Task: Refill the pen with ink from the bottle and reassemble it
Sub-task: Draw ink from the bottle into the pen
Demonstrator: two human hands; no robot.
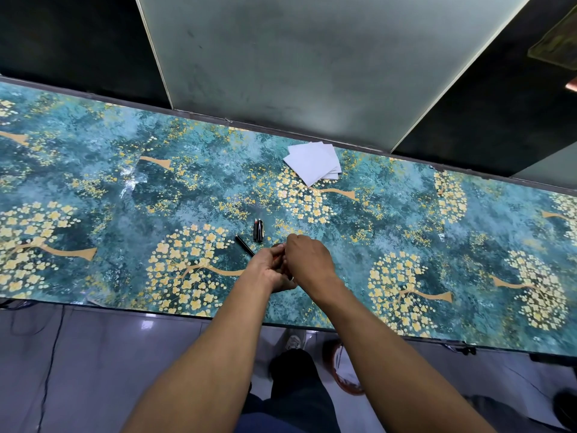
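Hands meet above the tabletop's [93,170] near edge: left hand [270,270] and right hand [307,260] curl together around something hidden, grip unclear. Thin black pen part [244,245] and two pens [258,230] lie just beyond; white papers [313,163] by the far edge; both ends open.

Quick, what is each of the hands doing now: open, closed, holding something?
Left hand: fingers curled closed around something small; what it is cannot be told.
Right hand: closed, pressed against the left; contents hidden.

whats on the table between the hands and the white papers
In the head view, two short pens lie side by side just beyond the hands; from there to the white papers only bare floral tabletop shows.
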